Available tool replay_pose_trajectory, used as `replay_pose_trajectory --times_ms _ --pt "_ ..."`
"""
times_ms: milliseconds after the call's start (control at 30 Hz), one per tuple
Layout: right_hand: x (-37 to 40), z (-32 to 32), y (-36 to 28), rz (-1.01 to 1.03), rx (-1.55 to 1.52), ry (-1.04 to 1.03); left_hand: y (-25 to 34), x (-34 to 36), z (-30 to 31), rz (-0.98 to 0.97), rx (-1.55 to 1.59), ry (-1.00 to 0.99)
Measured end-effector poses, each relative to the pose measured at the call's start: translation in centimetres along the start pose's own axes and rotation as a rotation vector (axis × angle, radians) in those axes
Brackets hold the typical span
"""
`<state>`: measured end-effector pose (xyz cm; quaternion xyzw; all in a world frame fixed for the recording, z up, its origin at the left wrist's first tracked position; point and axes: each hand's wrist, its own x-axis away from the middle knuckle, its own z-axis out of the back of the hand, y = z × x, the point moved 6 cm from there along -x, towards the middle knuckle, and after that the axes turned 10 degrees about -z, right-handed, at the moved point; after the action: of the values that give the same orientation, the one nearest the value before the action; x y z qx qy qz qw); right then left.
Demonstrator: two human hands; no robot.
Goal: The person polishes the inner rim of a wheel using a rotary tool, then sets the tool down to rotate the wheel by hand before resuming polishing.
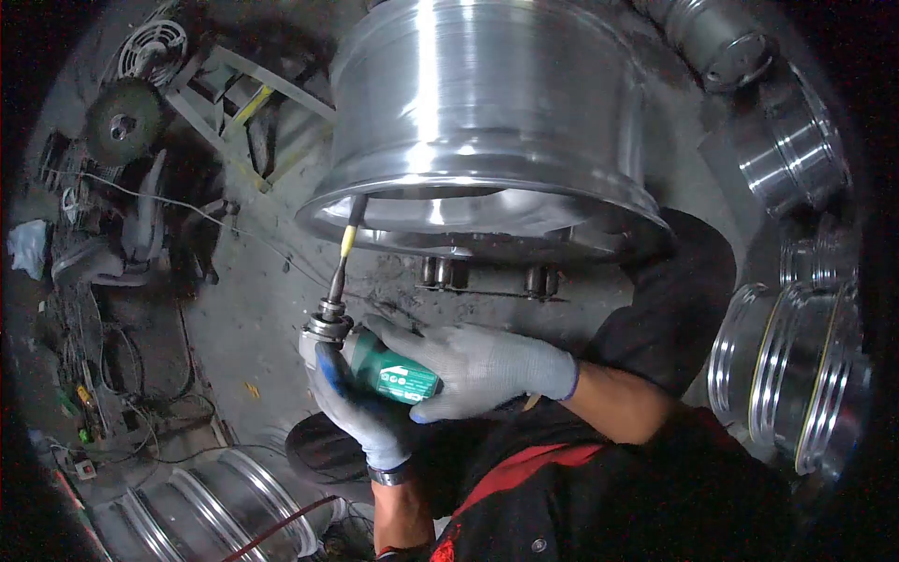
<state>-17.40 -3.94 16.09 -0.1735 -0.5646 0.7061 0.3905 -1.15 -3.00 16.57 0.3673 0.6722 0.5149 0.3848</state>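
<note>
A green angle grinder (391,373) lies across both of my gloved hands. My left hand (351,407) wraps round its metal head from below. Over the green body, my right hand (492,367) closes from the right. From the grinder's head a long spindle (338,279) with a yellow band points up, and its dark tip (358,208) overlaps the near rim of a large shiny wheel rim (506,103). The wheel rim lies on its side with its open end facing me, above a roller support (487,279).
More wheel rims (787,365) stand at the right, and others (201,510) lie at the lower left. An angled metal frame (253,117) is behind on the left, near a round disc (122,122). Cables (140,417) run over the floor at the left.
</note>
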Motion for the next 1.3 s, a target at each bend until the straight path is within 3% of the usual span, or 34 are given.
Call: replay_pose_trajectory --times_ms 100,133,200,267,333,433,567,733,867,933,967,1033,1133,1267,1300 --pt "1.4 -0.4 1.4 -0.047 0.053 0.043 -1.0 1.2 0.0 0.009 -0.173 -0.096" --pt "1.9 -0.4 2.0 -0.07 0.078 0.077 -2.1 1.4 0.5 -0.047 -0.298 -0.08" --pt "2.8 0.0 2.6 -0.115 0.066 0.036 -3.8 2.3 0.3 0.015 -0.31 -0.069" --pt "3.8 0.2 3.2 -0.159 0.053 -0.005 -4.7 2.8 -0.5 -0.05 -0.276 -0.142" --pt "4.8 0.3 3.7 -0.225 0.268 0.02 -5.5 3.7 -1.4 0.069 -0.132 -0.123" --pt "5.6 1.1 3.7 -0.27 0.184 0.02 -5.6 4.7 -2.4 0.004 -0.133 -0.161" --pt "5.5 1.3 3.7 -0.175 0.144 0.068 -5.9 4.9 -2.1 0.044 -0.081 -0.131" --pt "3.9 1.1 3.1 -0.177 0.232 -0.024 -5.8 3.9 -0.7 0.055 -0.097 -0.106" --pt "3.5 1.2 2.4 -0.274 0.231 -0.073 -4.5 4.0 -0.3 -0.078 -0.07 -0.078" --pt "3.6 0.4 2.6 -0.291 0.366 0.023 -3.4 4.5 -0.6 -0.117 -0.045 -0.061" --pt "3.7 -0.9 3.6 -0.288 0.365 0.022 -3.1 5.0 -0.8 -0.056 0.01 -0.039" --pt "4.7 -1.9 4.4 -0.122 0.446 0.295 -2.9 6.5 -0.6 0.151 0.113 0.006" --pt "5.9 -2.6 5.5 -0.25 0.455 0.152 -2.4 8.2 -0.1 0.121 -0.063 -0.146" --pt "6.8 -3.2 7.8 -0.354 0.465 0.181 -3.1 8.3 -0.8 0.174 -0.206 -0.388" --pt "7.2 -2.6 7.8 -0.349 0.383 0.227 -2.5 8.3 -2.0 0.311 -0.076 -0.411"
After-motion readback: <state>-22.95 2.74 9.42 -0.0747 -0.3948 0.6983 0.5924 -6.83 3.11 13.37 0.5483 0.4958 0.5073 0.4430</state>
